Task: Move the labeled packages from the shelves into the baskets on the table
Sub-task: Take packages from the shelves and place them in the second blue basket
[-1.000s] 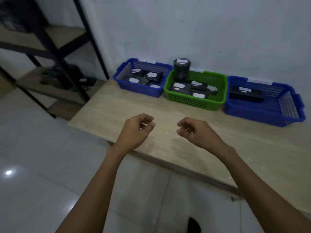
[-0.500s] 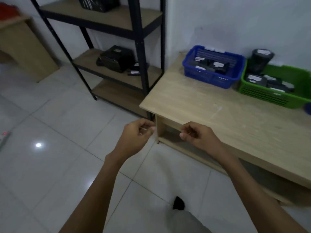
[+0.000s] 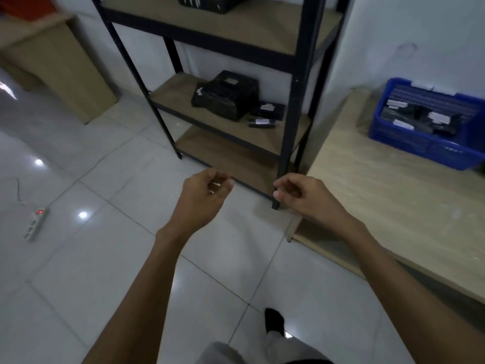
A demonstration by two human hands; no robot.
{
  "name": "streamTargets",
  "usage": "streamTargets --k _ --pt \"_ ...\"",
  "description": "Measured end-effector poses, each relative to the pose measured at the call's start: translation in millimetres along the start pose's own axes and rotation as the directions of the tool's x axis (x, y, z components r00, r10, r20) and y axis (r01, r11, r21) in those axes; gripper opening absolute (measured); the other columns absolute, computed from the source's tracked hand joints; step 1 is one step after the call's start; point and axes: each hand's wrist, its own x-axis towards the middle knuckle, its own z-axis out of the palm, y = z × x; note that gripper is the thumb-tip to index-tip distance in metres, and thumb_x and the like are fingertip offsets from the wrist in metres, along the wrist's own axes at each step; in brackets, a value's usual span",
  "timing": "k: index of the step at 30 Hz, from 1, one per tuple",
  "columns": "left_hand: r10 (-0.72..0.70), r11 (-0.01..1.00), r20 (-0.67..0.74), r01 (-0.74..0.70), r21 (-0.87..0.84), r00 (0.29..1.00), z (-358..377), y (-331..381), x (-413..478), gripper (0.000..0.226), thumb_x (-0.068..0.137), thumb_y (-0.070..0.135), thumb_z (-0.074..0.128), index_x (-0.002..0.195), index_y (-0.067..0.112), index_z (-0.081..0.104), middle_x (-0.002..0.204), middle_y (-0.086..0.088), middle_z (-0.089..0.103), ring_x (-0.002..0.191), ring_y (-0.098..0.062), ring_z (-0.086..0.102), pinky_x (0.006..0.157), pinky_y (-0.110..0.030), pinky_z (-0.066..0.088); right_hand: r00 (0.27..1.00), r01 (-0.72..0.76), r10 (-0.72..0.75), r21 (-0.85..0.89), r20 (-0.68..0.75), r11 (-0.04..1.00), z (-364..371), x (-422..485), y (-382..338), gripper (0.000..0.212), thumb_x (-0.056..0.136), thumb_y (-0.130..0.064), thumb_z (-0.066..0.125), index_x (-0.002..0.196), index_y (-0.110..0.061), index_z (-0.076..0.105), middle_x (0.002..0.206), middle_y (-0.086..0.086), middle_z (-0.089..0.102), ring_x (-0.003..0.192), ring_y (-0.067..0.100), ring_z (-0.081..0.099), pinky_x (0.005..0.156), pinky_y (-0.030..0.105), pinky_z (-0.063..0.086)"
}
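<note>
A black metal shelf rack [image 3: 295, 101] stands ahead of me. Its middle board carries a large black labeled package [image 3: 225, 95], a small flat package [image 3: 269, 110] and a thin one [image 3: 262, 123] in front of that. Another dark package [image 3: 210, 2] sits on the upper board, cut off by the frame. A blue basket [image 3: 420, 147] with several labeled packages rests on the wooden table [image 3: 380, 195] at right. My left hand [image 3: 203, 195] and my right hand [image 3: 307, 198] hover over the floor before the rack, fingers loosely curled, holding nothing.
White tiled floor lies between me and the rack. A power strip [image 3: 35, 225] with a red light and cord lies on the floor at left. A wooden cabinet [image 3: 60, 67] stands at far left. My foot [image 3: 274, 320] shows at the bottom.
The view has swung left from the table and its three baskets toward the shelf rack. Both hands kept their loosely curled pose in front of me.
</note>
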Motion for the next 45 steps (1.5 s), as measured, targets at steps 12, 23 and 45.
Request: streamTargets --k 12,23,45 --pt "-0.012 1.0 0.12 0.012 -0.002 0.993 -144 -160 179 0.019 0.092 0.031 0.06 0.107 0.021 0.066 0.091 0.017 0.061 0.079 0.007 0.058 0.065 0.001 0.042 0.98 -0.166 0.169 0.037 -0.102 0.985 129 209 -88 0.021 0.084 -0.029 0.068 0.103 -0.021 0.065 0.095 -0.009 0.064 0.084 0.002 0.06 0.062 0.008 0.046" --pt "-0.046 0.997 0.222 0.032 0.065 0.974 -223 -266 353 0.021 0.091 0.032 0.062 0.107 0.02 0.066 0.097 0.01 0.065 0.078 0.008 0.058 0.063 0.001 0.041 0.946 -0.302 0.311 0.095 -0.092 0.948 207 395 -125 0.015 0.082 -0.029 0.07 0.096 -0.024 0.066 0.09 -0.008 0.067 0.084 0.008 0.063 0.076 0.022 0.052" --pt "0.079 0.993 0.608 -0.118 0.024 0.79 -151 -478 688 0.011 0.089 0.017 0.063 0.097 0.012 0.068 0.094 -0.001 0.069 0.092 -0.015 0.063 0.083 -0.022 0.05 0.833 -0.508 0.5 0.033 -0.238 0.861 336 715 -45 0.045 0.082 -0.029 0.069 0.122 -0.014 0.053 0.124 0.006 0.055 0.111 0.02 0.052 0.084 0.023 0.042"
